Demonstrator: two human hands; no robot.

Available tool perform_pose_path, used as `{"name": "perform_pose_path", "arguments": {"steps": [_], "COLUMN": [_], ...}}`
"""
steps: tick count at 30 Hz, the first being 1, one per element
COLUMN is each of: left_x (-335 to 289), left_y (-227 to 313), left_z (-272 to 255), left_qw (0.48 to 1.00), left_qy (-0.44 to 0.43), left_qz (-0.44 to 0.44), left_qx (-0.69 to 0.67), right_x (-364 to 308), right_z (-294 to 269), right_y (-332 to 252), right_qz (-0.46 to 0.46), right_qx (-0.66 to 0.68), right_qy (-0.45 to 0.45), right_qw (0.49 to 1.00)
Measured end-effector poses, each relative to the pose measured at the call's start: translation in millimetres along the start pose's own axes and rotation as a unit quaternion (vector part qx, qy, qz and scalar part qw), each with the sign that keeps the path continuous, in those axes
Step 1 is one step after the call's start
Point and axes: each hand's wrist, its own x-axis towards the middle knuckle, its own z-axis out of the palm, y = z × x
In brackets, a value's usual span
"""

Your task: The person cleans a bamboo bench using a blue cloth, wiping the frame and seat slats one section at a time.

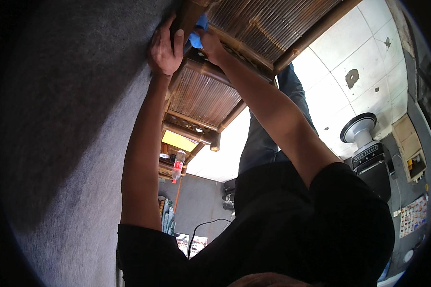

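My left hand (165, 53) is wrapped against a thick brown bamboo pole (188, 18), with the thumb in front and the fingers along the wall side, partly hidden. To the right of the pole, my right hand (210, 44) grips a bright blue cloth (195, 40) and presses it at the joint behind the pole. Some of the right fingers are hidden by the cloth. Pole and slats belong to bamboo furniture, whose slatted panel (273, 24) lies at the top and whose lower slatted panel (203, 95) sits below my hands.
A rough grey wall (76, 158) runs close along my left arm. Farther down, a clear plastic bottle (178, 165) with a red label stands beside a yellow sheet (179, 141). A black barber-style chair (371, 167) with a round metal base stands on white tiles (340, 91) at right.
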Motion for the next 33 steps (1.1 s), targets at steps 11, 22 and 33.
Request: {"name": "perform_pose_path", "arguments": {"steps": [11, 22, 33], "left_x": [3, 0, 0], "left_y": [1, -4, -2], "left_z": [3, -3, 6], "left_qw": [1.0, 0.999, 0.999], "left_qy": [0.014, 0.033, 0.033], "left_qz": [0.02, 0.036, 0.032], "left_qx": [0.006, -0.004, -0.003], "right_x": [3, -34, 1], "right_z": [-42, -60, -26], "right_y": [10, -265, -127], "right_qz": [0.02, -0.304, -0.522], "right_qx": [-0.197, -0.173, -0.495], "right_qy": [0.151, 0.197, 0.155], "right_qw": [0.968, 0.916, 0.678]}}
